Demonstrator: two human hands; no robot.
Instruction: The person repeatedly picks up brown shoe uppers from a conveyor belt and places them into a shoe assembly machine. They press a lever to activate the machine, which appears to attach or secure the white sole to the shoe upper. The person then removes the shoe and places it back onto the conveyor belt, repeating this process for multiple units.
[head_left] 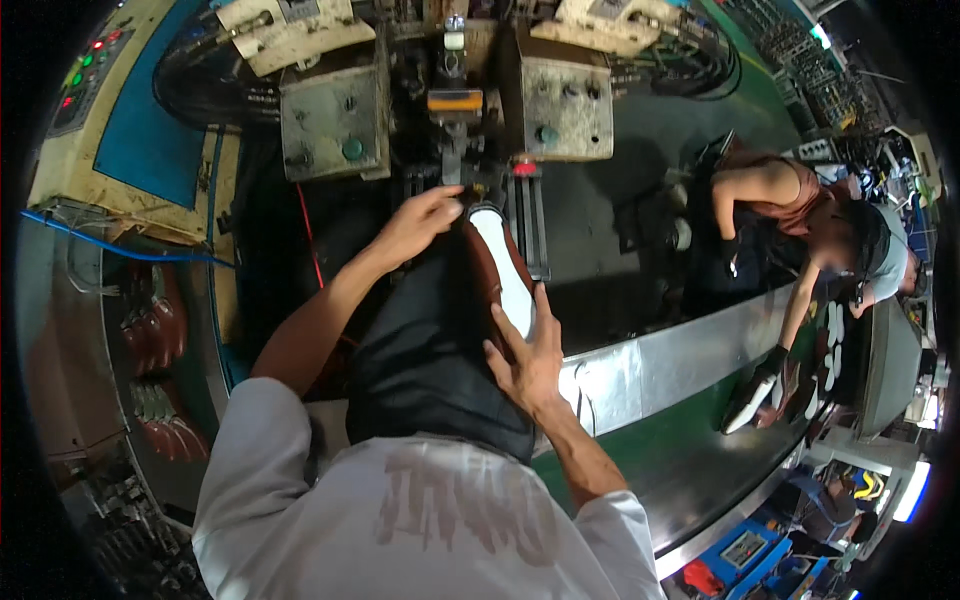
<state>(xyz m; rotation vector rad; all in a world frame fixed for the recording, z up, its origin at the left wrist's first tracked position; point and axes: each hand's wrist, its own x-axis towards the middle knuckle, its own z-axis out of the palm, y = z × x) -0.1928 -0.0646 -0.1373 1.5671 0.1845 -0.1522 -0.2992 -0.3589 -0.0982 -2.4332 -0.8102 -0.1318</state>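
Note:
Ahead of my lap, a brown shoe upper [480,262] lies sole side up, its long white insole [503,262] showing. Its far tip sits at the machine's clamp head [484,207]. My right hand [530,362] grips the near end, thumb on the left side and fingers along the right. Just left of the far tip is my left hand [425,222], its index finger stretched toward the machine and nothing visible in it. Whether that fingertip touches the machine, I cannot tell.
Two control boxes [335,118] [562,105] flank the machine. Brown shoe uppers [155,318] fill a rack at left. A metal-edged conveyor [655,375] runs along the right, where a co-worker's gloved hand [775,360] holds a shoe [748,402]. A blue hose [130,250] crosses at left.

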